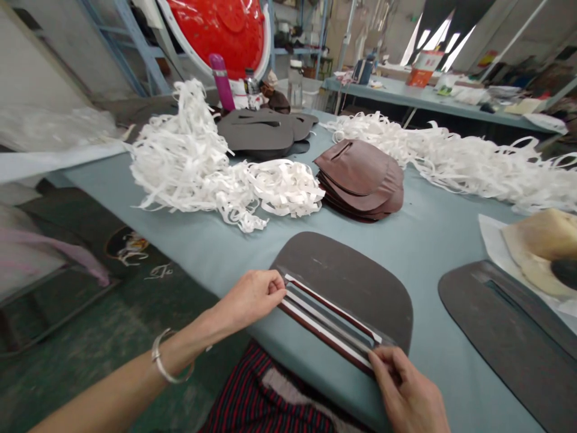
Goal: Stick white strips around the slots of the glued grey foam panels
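Observation:
A dark grey rounded panel [342, 258] lies flat on the table before me, with a long slot near its close edge. White tape and brown edging line both sides of the slot. Along the near side runs a narrow grey strip [324, 320]. At the strip's left end, my left hand [259, 294] is closed in a pinch of thumb and fingers. My right hand [408, 385] pinches the other end, at the panel's lower right corner. What exactly lies under the fingertips is partly hidden.
Heaped white tape strips [189, 162] sit behind the panel, beside stacked brown leather pieces [360, 180]. More white strips [473, 159] run along the right. A second slotted grey panel [509, 325] lies at right, near a yellowish roll [545, 234]. Farther back stands a purple bottle [222, 81].

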{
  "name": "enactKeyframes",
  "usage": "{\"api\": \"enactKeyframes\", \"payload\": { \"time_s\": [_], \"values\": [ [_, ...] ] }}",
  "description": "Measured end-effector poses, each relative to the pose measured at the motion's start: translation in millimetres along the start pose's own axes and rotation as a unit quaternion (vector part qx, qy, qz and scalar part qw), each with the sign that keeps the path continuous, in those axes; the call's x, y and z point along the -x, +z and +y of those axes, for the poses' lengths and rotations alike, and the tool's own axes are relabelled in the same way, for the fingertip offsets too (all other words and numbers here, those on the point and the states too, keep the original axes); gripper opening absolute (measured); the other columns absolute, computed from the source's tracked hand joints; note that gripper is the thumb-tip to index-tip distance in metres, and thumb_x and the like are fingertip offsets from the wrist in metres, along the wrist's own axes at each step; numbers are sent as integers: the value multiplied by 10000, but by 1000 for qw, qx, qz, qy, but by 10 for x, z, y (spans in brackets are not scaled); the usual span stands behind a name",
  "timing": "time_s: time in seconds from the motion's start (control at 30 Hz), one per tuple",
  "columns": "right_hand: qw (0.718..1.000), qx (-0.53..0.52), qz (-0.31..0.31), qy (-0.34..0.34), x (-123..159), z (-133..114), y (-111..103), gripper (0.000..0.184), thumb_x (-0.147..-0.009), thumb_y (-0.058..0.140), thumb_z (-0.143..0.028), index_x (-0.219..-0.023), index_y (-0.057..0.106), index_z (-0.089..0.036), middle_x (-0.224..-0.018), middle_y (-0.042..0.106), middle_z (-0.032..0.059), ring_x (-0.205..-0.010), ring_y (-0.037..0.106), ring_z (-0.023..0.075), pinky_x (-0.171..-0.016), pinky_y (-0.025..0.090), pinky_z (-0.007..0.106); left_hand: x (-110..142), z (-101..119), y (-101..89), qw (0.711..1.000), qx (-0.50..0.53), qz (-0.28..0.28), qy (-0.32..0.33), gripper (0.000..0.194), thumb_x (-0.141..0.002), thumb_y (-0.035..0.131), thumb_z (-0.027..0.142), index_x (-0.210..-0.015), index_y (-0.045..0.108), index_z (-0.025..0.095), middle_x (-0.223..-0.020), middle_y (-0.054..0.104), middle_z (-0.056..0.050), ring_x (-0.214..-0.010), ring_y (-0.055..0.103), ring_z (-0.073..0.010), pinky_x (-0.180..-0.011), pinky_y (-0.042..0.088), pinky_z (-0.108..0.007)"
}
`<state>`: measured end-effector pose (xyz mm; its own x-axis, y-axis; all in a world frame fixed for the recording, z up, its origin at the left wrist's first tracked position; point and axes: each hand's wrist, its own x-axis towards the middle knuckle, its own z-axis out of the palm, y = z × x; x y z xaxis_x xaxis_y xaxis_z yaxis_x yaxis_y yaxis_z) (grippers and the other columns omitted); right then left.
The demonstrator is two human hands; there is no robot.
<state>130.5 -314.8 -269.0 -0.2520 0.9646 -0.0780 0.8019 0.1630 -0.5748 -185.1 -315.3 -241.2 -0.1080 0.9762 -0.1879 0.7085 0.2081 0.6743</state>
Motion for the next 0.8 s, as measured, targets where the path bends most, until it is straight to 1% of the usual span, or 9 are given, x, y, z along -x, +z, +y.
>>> {"api": "enactKeyframes", "payload": {
  "time_s": [0.1,0.33,0.47,0.63,0.73,0.8],
  "values": [
    [1000,-4,1,26,-5,26,-2,377,-851,463,-578,-743,599,-243,-594,633,-15,-517,605,137,-501,451,189,-32,-12,3,1000,-6,5,-11,175,-803,482,261,-751,634,191,-648,642,12,-592,583,-129,-558,371,-228],
    [999,-33,-9,40,-8,73,30,386,-841,451,-586,-777,608,-239,-646,653,-11,-579,621,139,-539,457,186,-78,-43,-5,999,-19,-6,-25,148,-759,484,225,-736,627,195,-661,656,11,-598,592,-129,-547,370,-222],
    [998,-30,-7,57,2,98,57,389,-835,456,-597,-772,598,-241,-625,633,-18,-564,603,135,-536,442,191,-106,-58,7,999,-30,-12,-33,146,-762,485,233,-728,623,198,-651,653,12,-589,592,-130,-542,356,-226],
    [997,-31,0,64,-3,75,42,389,-817,479,-602,-738,591,-238,-589,609,-22,-528,576,132,-509,429,194,-102,-41,26,998,-60,-6,-36,136,-758,482,195,-717,611,199,-637,635,15,-579,572,-128,-550,339,-237],
    [998,-41,3,56,-19,44,8,385,-817,479,-591,-743,603,-234,-586,607,-19,-518,568,132,-504,426,196,-79,-17,51,995,-94,26,-31,80,-767,500,187,-746,574,204,-662,612,18,-594,550,-134,-560,338,-248],
    [997,-55,4,51,-27,21,-14,376,-828,467,-568,-752,610,-228,-606,616,-11,-535,570,133,-513,423,199,-50,3,81,992,-108,59,-5,49,-784,508,178,-810,537,206,-723,600,16,-639,547,-139,-586,361,-252]
  ]
}}
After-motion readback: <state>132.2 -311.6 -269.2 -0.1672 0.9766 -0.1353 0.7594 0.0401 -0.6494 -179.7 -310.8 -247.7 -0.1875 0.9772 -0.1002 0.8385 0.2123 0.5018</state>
